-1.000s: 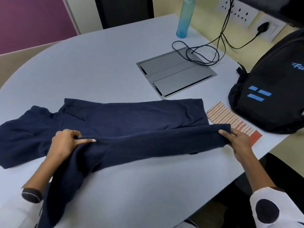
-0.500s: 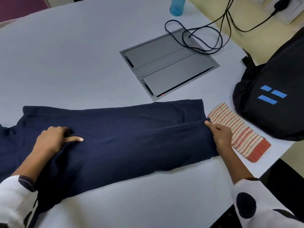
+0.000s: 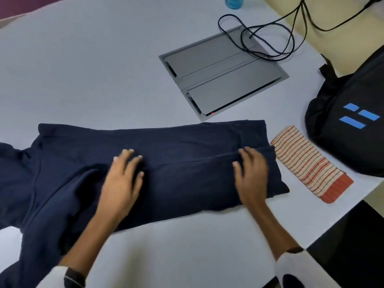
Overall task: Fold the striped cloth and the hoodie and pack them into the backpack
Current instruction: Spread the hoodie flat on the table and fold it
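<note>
The navy hoodie [image 3: 176, 146] lies across the grey table, its near side folded over its body, the hood off to the left and a sleeve hanging over the near edge at lower left. My left hand [image 3: 124, 175] rests flat on the hoodie's middle with straight fingers. My right hand [image 3: 251, 173] lies flat on the folded edge near the hoodie's hem. The striped cloth [image 3: 307, 163], folded into a narrow strip with an orange end, lies just right of the hoodie. The black backpack [image 3: 353, 125] with blue marks stands at the right edge.
A grey cable hatch [image 3: 222, 75] is set into the table [image 3: 93, 69] behind the hoodie, with black cables [image 3: 268, 38] coiled on it. A blue bottle [image 3: 233, 2] stands at the far edge. The table's edge runs diagonally at lower right.
The near side of the hoodie has been folded over its body. Both hands let go of the fabric and now lie flat on it, moved toward the middle.
</note>
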